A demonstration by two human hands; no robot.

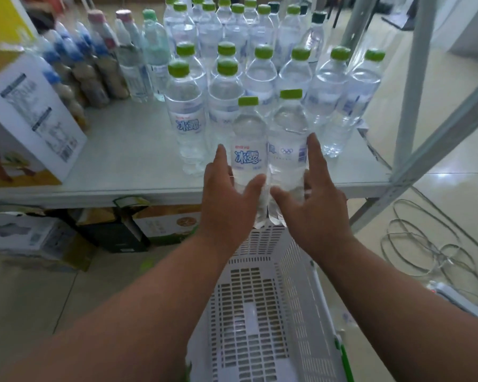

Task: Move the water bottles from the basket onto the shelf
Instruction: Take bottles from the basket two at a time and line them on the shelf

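Note:
My left hand (228,194) grips a clear water bottle (248,133) with a green cap and a blue-lettered label. My right hand (315,197) grips a second bottle (287,125) of the same kind, pressed against the first. Both bottles are upright, held in the air above the far end of the white slotted basket (295,299) and in front of the grey shelf's front edge (122,166). Several more green-capped water bottles (262,70) stand in rows on the shelf behind them. No bottle shows in the visible part of the basket.
Other drink bottles with blue and pink caps (94,64) stand at the shelf's back left, beside a white carton (31,119). Boxes (31,238) sit under the shelf. A grey shelf post (414,92) rises at right, and looped cables (431,244) lie on the floor.

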